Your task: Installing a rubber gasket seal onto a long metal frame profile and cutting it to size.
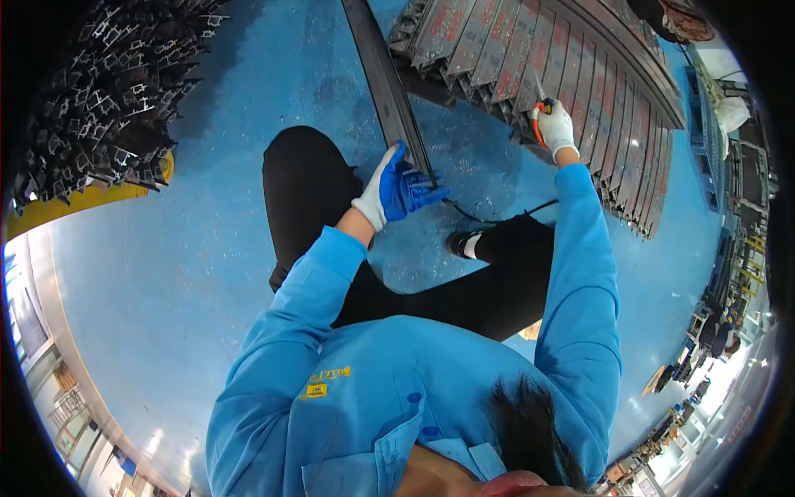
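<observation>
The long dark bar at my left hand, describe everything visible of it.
The long dark bar looks straight and narrow, with lengthwise ridges and a dull sheen; metal or plastic, I can't tell. It slants from beyond the picture's top edge down rightward to your gloved left hand, which touches its near end. Its far end is out of view.

You have two gloved hands: your left hand [404,186] near the centre, your right hand [556,128] at upper right. Count one long dark bar [383,79] at top centre, one orange-handled tool [537,126] at upper right, one thin black cord [480,219] mid-frame, one dark heap of profiles [116,95] at upper left, its pieces uncountable.
</observation>
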Tool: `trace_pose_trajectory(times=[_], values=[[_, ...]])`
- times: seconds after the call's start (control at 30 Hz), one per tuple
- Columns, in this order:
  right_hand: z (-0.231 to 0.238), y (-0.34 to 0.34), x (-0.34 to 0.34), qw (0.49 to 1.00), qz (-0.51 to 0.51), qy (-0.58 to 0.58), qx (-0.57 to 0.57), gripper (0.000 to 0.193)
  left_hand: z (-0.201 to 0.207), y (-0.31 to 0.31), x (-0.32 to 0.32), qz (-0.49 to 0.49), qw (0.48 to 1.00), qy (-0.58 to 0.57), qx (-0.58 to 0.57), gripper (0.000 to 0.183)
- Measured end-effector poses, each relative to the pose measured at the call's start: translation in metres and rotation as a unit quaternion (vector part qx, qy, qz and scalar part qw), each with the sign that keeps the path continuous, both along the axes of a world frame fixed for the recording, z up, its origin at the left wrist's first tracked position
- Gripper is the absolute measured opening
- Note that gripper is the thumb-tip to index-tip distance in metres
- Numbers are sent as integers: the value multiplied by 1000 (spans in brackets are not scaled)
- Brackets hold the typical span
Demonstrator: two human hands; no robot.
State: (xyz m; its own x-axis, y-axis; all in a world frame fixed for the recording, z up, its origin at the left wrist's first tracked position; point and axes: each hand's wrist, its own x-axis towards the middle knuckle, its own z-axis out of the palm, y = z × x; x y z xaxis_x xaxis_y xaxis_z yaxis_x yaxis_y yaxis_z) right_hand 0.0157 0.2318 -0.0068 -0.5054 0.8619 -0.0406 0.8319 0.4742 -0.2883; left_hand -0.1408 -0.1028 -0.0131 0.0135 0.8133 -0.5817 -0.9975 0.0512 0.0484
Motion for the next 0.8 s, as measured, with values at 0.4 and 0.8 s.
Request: trace_pose_trajectory(times=[0.4,0.8], values=[[5,-158,-14,822,374,-135,-408,60,-7,9,0,-27,985,-161,55,81],[-30,-156,9,918,292,115,-244,30,0,18,3,-1,997,-27,79,79]])
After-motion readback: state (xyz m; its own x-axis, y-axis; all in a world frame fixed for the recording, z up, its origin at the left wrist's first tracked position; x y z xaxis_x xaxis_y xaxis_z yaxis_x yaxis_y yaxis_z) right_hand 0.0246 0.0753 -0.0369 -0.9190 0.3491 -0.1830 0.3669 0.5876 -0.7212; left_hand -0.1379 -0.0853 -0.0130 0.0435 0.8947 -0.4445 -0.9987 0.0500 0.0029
